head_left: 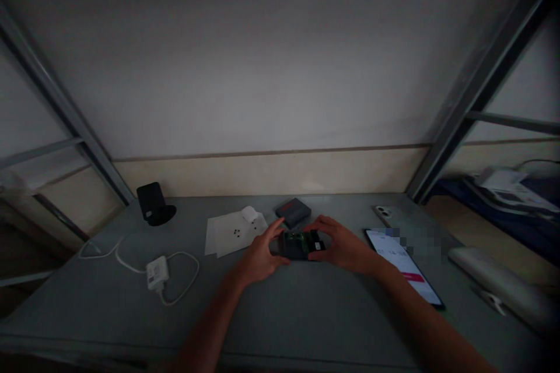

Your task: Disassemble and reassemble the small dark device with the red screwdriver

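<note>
Holding a dark device (pixel 298 246) between them, the left hand (pixel 262 253) and right hand (pixel 341 246) grip its opposite ends around the middle of the desk (pixel 306 315). Just behind, toward the back edge, lies a dark box (pixel 294 213); white papers (pixel 224 242) lie left, a lit phone (pixel 405 265) nearer the right edge, a black stand (pixel 150 203) near the back left corner.
</note>
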{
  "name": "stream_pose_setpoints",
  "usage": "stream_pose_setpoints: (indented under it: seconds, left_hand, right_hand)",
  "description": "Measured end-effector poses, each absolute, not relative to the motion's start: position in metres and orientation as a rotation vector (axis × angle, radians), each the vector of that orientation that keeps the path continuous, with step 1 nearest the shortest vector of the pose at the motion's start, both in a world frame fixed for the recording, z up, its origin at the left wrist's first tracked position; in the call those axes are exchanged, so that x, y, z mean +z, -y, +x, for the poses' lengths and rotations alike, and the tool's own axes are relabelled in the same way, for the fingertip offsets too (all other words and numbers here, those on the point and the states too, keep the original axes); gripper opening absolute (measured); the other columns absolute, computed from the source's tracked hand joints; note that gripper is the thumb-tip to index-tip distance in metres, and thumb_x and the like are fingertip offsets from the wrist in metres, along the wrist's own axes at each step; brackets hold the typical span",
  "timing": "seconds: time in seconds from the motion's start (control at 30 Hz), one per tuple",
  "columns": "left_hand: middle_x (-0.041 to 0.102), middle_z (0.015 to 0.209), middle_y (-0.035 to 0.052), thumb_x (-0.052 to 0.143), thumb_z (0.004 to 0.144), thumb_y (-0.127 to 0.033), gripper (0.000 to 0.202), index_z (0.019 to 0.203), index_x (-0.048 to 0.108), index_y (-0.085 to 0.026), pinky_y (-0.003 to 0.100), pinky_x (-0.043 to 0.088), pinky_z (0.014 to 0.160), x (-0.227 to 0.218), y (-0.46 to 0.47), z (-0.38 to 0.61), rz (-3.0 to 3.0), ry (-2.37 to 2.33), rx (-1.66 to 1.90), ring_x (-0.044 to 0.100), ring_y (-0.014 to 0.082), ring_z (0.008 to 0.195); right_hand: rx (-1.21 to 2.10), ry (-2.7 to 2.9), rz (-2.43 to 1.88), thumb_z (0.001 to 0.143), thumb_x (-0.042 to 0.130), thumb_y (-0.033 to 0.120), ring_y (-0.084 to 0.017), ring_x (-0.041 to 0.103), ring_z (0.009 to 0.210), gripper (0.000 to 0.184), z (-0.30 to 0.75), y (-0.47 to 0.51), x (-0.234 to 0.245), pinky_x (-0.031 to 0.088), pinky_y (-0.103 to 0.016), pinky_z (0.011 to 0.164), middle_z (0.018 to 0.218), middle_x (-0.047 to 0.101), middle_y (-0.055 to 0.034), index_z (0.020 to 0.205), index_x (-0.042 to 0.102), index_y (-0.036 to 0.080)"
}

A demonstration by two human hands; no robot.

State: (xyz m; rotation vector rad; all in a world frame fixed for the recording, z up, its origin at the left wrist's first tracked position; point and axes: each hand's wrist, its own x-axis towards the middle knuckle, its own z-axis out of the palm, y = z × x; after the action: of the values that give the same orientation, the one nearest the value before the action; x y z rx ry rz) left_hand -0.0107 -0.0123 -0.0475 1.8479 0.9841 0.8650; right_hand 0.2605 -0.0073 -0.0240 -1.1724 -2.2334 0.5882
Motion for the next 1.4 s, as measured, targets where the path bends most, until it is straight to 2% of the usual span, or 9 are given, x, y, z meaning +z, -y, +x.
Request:
stream_pose_setpoints:
  seconds: [0.17, 0.4, 0.53, 0.73, 0.9, 1.07, 1.17, 1.27, 1.4]
  left_hand:
    - [0.054, 0.146, 0.0186, 0.088, 0.066, -0.012, 0.111, 0.158, 0.027, -0.030, 0.052, 0.036, 0.117, -0.046, 0.011, -0.011, 1.823, -0.982, 0.863, 0.049, 0.0311, 0.140]
    - [0.054, 0.147, 0.0187, 0.086, 0.067, -0.010, 0.107, 0.156, 0.030, -0.030, 0.054, 0.037, 0.117, -0.047, 0.008, -0.011, 1.811, -0.964, 0.871, 0.050, 0.0302, 0.139]
    - [0.053, 0.148, 0.0184, 0.086, 0.068, -0.011, 0.105, 0.155, 0.032, -0.030, 0.055, 0.037, 0.116, -0.048, 0.008, -0.012, 1.828, -0.964, 0.862, 0.050, 0.0310, 0.139]
    - [0.053, 0.148, 0.0180, 0.086, 0.067, -0.010, 0.103, 0.154, 0.034, -0.030, 0.055, 0.036, 0.117, -0.049, 0.006, -0.013, 1.805, -0.932, 0.867, 0.049, 0.0312, 0.140]
    - [0.050, 0.151, 0.0184, 0.084, 0.068, -0.008, 0.098, 0.152, 0.038, -0.027, 0.053, 0.035, 0.118, -0.046, 0.005, -0.013, 1.761, -0.903, 0.859, 0.047, 0.0309, 0.142]
    - [0.047, 0.153, 0.0179, 0.080, 0.068, -0.002, 0.097, 0.152, 0.039, -0.026, 0.052, 0.037, 0.117, -0.047, 0.002, -0.013, 1.680, -0.866, 0.856, 0.044, 0.0305, 0.143]
    - [0.046, 0.154, 0.0167, 0.079, 0.068, 0.000, 0.096, 0.151, 0.040, -0.027, 0.053, 0.037, 0.117, -0.048, 0.000, -0.013, 1.661, -0.843, 0.860, 0.043, 0.0308, 0.144]
    - [0.050, 0.151, 0.0161, 0.079, 0.067, 0.000, 0.095, 0.150, 0.041, -0.026, 0.053, 0.037, 0.118, -0.050, -0.001, -0.013, 1.685, -0.856, 0.868, 0.046, 0.0304, 0.142]
    - [0.055, 0.145, 0.0153, 0.086, 0.063, -0.006, 0.095, 0.147, 0.047, -0.025, 0.053, 0.038, 0.117, -0.049, 0.001, -0.012, 1.767, -0.925, 0.898, 0.053, 0.0303, 0.135]
  right_hand:
    - [0.615, 2.280, -1.169, 0.070, 0.084, 0.041, -0.028, 0.059, 0.109, 0.055, 0.258, 0.010, -0.026, 0.047, -0.043, 0.099, 0.114, 0.060, -0.0068, 0.121, 0.068, 0.026]
    - [0.687, 2.249, -1.164, 0.069, 0.086, 0.036, -0.030, 0.057, 0.114, 0.060, 0.257, 0.013, -0.022, 0.045, -0.046, 0.103, 0.124, 0.059, -0.0091, 0.125, 0.066, 0.026]
    - [0.764, 2.241, -1.065, 0.072, 0.083, 0.035, -0.028, 0.059, 0.109, 0.057, 0.255, 0.015, -0.019, 0.049, -0.044, 0.099, 0.120, 0.059, -0.0079, 0.126, 0.065, 0.026]
    - [0.853, 2.193, -1.056, 0.070, 0.085, 0.032, -0.027, 0.060, 0.108, 0.062, 0.256, 0.011, -0.027, 0.049, -0.043, 0.099, 0.121, 0.056, -0.0071, 0.127, 0.063, 0.026]
    - [0.886, 2.145, -1.039, 0.074, 0.082, 0.040, -0.026, 0.061, 0.103, 0.058, 0.254, 0.012, -0.025, 0.050, -0.042, 0.095, 0.118, 0.056, -0.0077, 0.127, 0.063, 0.023]
    - [0.866, 2.140, -1.034, 0.073, 0.084, 0.032, -0.024, 0.060, 0.104, 0.055, 0.250, 0.013, -0.027, 0.050, -0.040, 0.095, 0.117, 0.054, -0.0063, 0.123, 0.064, 0.024]
    - [0.841, 2.113, -1.002, 0.073, 0.084, 0.033, -0.024, 0.060, 0.104, 0.048, 0.247, 0.013, -0.029, 0.051, -0.039, 0.094, 0.117, 0.054, -0.0068, 0.117, 0.065, 0.025]
    - [0.797, 2.125, -0.994, 0.072, 0.085, 0.036, -0.025, 0.059, 0.108, 0.050, 0.244, 0.014, -0.028, 0.050, -0.040, 0.096, 0.119, 0.054, -0.0073, 0.116, 0.065, 0.024]
    - [0.793, 2.216, -1.064, 0.070, 0.085, 0.030, -0.026, 0.060, 0.105, 0.058, 0.244, 0.016, -0.028, 0.050, -0.042, 0.096, 0.119, 0.054, -0.0070, 0.124, 0.063, 0.026]
